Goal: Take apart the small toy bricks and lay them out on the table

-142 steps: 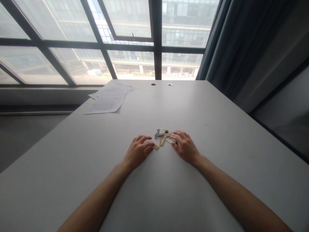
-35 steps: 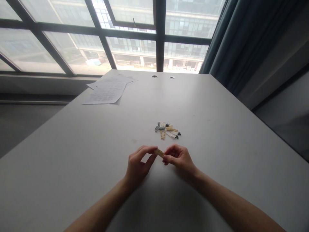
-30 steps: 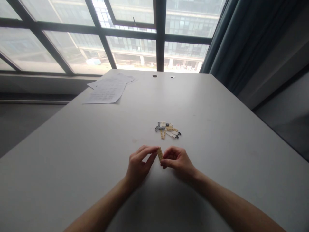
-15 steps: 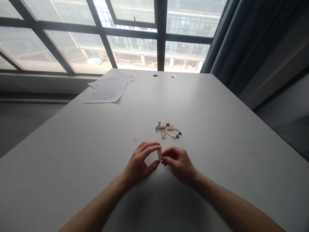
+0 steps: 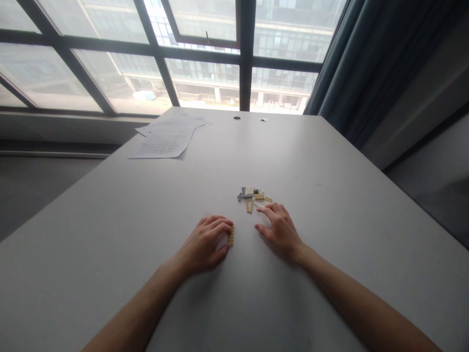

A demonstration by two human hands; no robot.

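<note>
My left hand [image 5: 208,243] holds a tan studded brick piece [image 5: 231,235] between thumb and fingertips, low over the table. To its right, my right hand [image 5: 277,228] has its thumb and fingers apart with nothing between them. Its fingertips reach the near right side of a small pile of toy bricks. The pile has white plates [image 5: 249,190], grey pieces [image 5: 247,196] and tan pieces [image 5: 249,205]. My right hand hides part of the pile's right side.
The bricks lie on a white table [image 5: 330,195]. Printed paper sheets [image 5: 166,139] rest at the far left. Two round holes are near the table's far edge. Beyond stand a window and a dark curtain [image 5: 337,58] at the right.
My left hand has moved slightly left with the tan piece. My right hand has left that piece, opened and moved up and right to the pile's edge.
</note>
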